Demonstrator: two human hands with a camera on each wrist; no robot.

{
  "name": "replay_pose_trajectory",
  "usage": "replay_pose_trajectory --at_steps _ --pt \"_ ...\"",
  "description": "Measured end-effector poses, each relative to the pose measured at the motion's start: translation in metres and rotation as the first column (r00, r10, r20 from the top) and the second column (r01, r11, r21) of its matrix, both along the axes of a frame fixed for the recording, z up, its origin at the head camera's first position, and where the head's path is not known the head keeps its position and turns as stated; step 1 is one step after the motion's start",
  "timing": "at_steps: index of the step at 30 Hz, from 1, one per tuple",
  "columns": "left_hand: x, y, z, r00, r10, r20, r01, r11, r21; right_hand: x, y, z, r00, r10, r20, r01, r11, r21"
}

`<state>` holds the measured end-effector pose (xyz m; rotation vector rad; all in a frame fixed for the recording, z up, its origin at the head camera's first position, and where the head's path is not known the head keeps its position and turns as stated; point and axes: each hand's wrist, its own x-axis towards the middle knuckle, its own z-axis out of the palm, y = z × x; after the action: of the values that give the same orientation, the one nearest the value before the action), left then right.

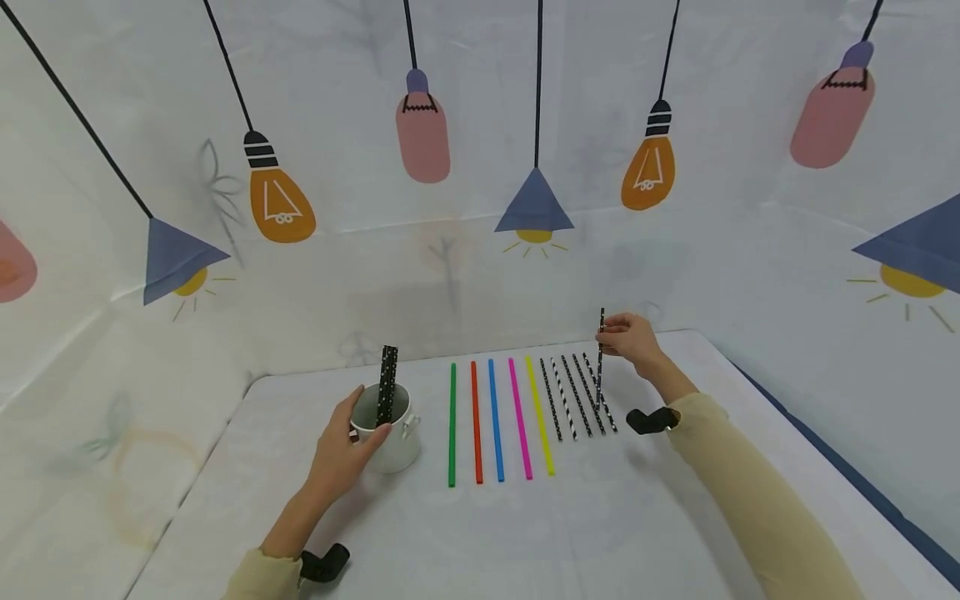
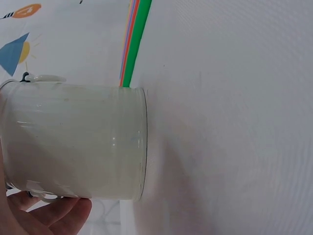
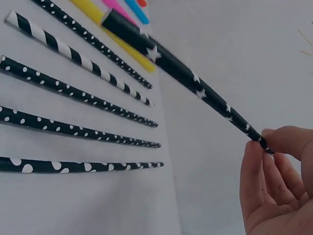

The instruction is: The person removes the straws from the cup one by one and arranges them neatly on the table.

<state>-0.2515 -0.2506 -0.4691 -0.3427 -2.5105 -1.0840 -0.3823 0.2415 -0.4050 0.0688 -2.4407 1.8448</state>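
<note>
Left hand grips the cup of black straws, which a careless tug might tip. Right hand pinches a starred straw near its top, over the patterned row, which its loose lower end could knock askew.

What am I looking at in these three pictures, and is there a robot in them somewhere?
There is no robot here, just a person's two bare hands. The wide picture comes from a camera worn on the head, looking forward and down. The other two come from cameras on the wrists, one for each hand.

On the white table lie five plain coloured straws and, to their right, five black-and-white straws. The left hand grips a pale bucket with dark patterned straws standing in it. The right hand pinches one black straw with white stars near its end.
</note>
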Motion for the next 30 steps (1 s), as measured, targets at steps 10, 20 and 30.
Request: replay_pose_trajectory --at_steps 10,20,30 --pt "0.000 0.001 0.001 1.000 -0.002 0.006 0.002 1.000 0.004 -0.007 0.014 -0.027 0.999 -0.046 0.019 0.042 0.990 0.138" --pt "0.001 0.002 0.002 1.000 0.008 -0.008 -0.009 1.000 -0.007 -0.008 0.018 -0.046 0.993 -0.096 0.066 0.082 0.978 0.190" --pt "0.001 0.001 0.000 1.000 0.001 -0.002 -0.001 1.000 0.014 -0.012 0.020 -0.061 0.992 -0.107 0.072 0.087 0.967 0.239"
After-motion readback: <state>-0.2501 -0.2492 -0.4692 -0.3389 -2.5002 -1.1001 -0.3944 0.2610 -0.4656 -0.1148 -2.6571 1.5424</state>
